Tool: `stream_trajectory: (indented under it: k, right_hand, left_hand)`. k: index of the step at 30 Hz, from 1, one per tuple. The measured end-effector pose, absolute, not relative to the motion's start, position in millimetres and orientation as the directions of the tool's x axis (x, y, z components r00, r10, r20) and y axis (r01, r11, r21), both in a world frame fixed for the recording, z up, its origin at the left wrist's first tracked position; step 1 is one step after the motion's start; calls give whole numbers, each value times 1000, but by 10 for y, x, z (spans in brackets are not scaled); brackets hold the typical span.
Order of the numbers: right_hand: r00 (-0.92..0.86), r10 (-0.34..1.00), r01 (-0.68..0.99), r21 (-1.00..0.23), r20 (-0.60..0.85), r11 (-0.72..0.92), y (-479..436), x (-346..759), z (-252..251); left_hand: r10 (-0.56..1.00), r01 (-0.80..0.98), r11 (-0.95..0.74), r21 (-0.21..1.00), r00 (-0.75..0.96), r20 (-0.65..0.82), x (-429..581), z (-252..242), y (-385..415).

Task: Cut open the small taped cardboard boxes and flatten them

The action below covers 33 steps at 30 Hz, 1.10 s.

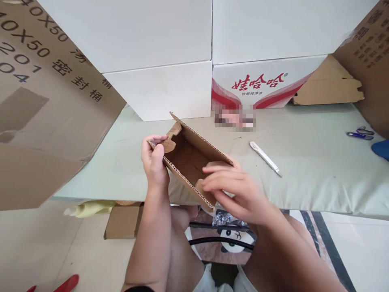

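A small brown cardboard box (190, 160) is held up at a slant over the edge of the covered table, its open mouth facing me. My left hand (156, 162) is closed on the box's left end, with the thumb against the near wall and fingers by a folded end flap (170, 142). At the right end, my right hand (231, 184) is closed around the box, its fingertips on the small flaps (200, 184) there. The inside of the box shows bare cardboard. A white utility knife (265, 158) lies on the cloth to the right of the box.
White cartons (170, 89) stand stacked along the back, one with red lettering (258, 83). Large brown cartons (39, 113) flank both sides. A blue object (360, 135) lies at the right on the pale cloth (106, 162). Below are a brown box (121, 222) and a panda-print surface (209, 243).
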State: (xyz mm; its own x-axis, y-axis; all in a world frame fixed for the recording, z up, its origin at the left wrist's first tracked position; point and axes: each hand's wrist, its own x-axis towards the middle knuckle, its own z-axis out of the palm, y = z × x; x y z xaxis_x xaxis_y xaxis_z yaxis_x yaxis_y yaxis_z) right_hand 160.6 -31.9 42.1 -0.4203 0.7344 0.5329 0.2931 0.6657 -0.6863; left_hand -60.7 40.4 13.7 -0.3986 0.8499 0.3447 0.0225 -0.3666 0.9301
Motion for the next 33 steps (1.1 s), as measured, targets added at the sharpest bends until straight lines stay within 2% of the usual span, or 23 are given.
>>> stream_trajectory:
  k: [3,5,7,9,14,17,20,23,26,29,31,33]
  right_hand:
    - [-85,782,219,-754,617,619,-386,1686,444]
    - [90,822,230,-815,562,532,-369,1724,410]
    - [51,878,244,-858,476,452,-314,1734,351]
    - [-85,899,243,-866,430,437,-254,1714,286]
    - [-229,830,256,-791,509,556,-172,1614,151]
    - [-288,795,242,-763,534,599,-149,1596,119]
    - [-368,769,183,-770,523,611,-146,1637,132]
    - [-416,787,120,-830,456,545,-166,1733,111]
    - [-310,882,9,-927,354,375,-160,1854,-38]
    - [-187,964,-77,-981,188,176,-102,1934,-266]
    - [-203,975,-80,-994,93,78,-64,1936,-378]
    - [-269,958,-87,-993,100,79,-58,1898,-410]
  left_hand:
    - [864,-15,-367,930,-376,335,-621,126,413]
    - [883,-53,-355,933,-346,316,-619,123,415]
    - [903,-70,-339,938,-305,303,-609,111,417]
    - [912,-37,-323,946,-279,301,-595,85,422]
    - [902,106,-321,941,-268,338,-566,14,447]
    - [904,254,-309,917,-222,366,-576,35,441]
    - [930,409,-256,876,-142,339,-599,99,418]
    - [953,485,-185,855,-123,276,-615,151,409]
    - [958,442,-124,888,-180,224,-633,165,429]
    - [930,308,-79,948,-320,181,-690,154,464]
    - [899,170,-83,982,-413,148,-752,140,489]
    - [884,-4,-83,997,-462,72,-818,118,517]
